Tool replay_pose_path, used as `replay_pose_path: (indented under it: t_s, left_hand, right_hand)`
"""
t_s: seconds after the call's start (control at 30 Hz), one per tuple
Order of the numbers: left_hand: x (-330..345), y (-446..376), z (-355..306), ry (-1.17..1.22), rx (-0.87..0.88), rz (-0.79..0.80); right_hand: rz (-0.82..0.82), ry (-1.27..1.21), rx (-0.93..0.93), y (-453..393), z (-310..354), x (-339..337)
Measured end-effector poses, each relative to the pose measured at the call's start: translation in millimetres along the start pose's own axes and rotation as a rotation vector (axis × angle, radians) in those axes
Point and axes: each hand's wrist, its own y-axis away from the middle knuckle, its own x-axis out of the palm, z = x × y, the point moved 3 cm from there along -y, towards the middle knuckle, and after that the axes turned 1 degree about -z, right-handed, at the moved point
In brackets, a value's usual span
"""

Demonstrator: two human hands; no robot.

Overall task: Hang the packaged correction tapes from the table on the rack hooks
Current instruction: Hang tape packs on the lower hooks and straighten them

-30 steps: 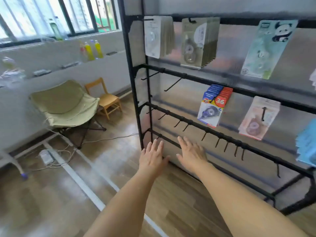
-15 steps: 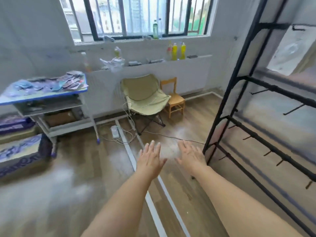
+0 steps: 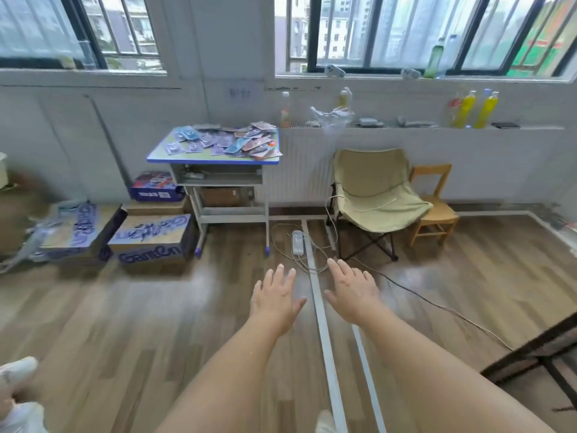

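A small table [image 3: 212, 160] with a blue-edged top stands against the far wall, left of centre. Several packaged correction tapes [image 3: 228, 142] lie scattered over its top. My left hand [image 3: 276, 298] and my right hand [image 3: 351, 295] are stretched out in front of me over the wooden floor, palms down, fingers straight, holding nothing. Both hands are well short of the table. Only the black foot of the rack [image 3: 537, 354] shows at the lower right edge; its hooks are out of view.
Cardboard boxes [image 3: 153, 239] sit on the floor left of the table. A folding chair [image 3: 374, 189] and a small wooden chair [image 3: 434, 204] stand to its right. A power strip [image 3: 297, 242] with cables and white floor strips [image 3: 321, 323] lie between me and the table.
The view has swung left, away from the rack and towards the table, which now sits ahead of me. Both hands stay outstretched and empty.
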Motion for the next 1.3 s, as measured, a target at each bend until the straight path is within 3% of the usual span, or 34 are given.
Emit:
replay_pose_path:
  t_s: [0.27, 0.47, 0.63, 1.3]
  left_hand:
    - [-51.2, -123.9, 60.7, 0.008, -0.178, -0.062]
    - [-92.2, -214.5, 87.9, -0.002, -0.257, -0.088]
    - [-93.5, -270.1, 119.0, 0.003, -0.322, -0.029]
    - [-178.7, -495.2, 374.7, 0.123, -0.395, -0.019]
  right_hand:
    - [-0.046, -0.004, -0.166, -165.5, 27.4, -33.7]
    - [-0.096, -0.025, -0.185, -282.5, 32.8, -70.6]
    - [-0.048, 0.007, -0.228, -354.5, 50.6, -70.5]
    - [0.039, 0.044, -0.294, -648.3, 249.4, -86.8]
